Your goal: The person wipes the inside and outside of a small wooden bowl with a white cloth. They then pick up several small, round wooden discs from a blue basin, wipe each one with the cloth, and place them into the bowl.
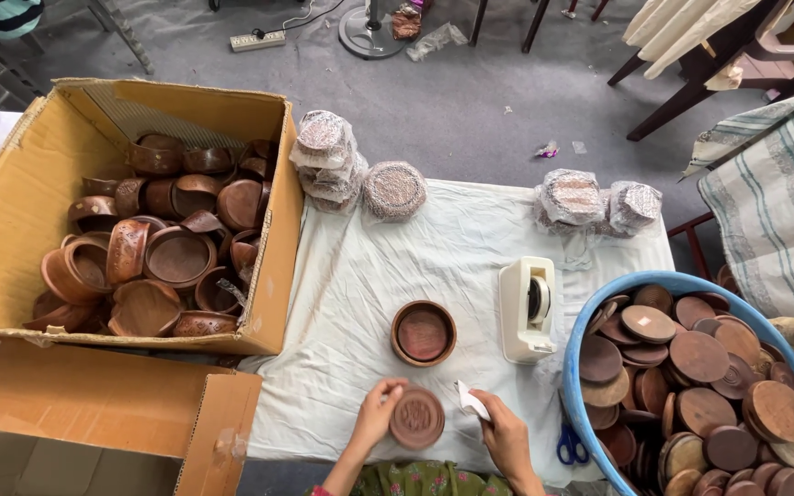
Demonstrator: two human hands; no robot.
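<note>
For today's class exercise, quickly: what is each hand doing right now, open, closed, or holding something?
Left hand: closed on the edge of a round carved wooden lid.
Right hand: pinching a small white strip between its fingertips.

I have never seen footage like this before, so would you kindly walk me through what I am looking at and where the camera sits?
There is no machine here: a person works with two bare hands, and the single picture comes from a camera worn on their head, looking down.

The left hand holds a round carved wooden disc by its edge. The right hand pinches a small white piece, perhaps tape or paper.

Both hover over a table covered by a white cloth. On it lie a shallow wooden bowl, a white tape dispenser, blue-handled scissors and several plastic-wrapped bundles of discs at the far edge.

To the left stands a cardboard box full of carved wooden bowls. To the right, a blue tub holds many wooden discs.
</note>
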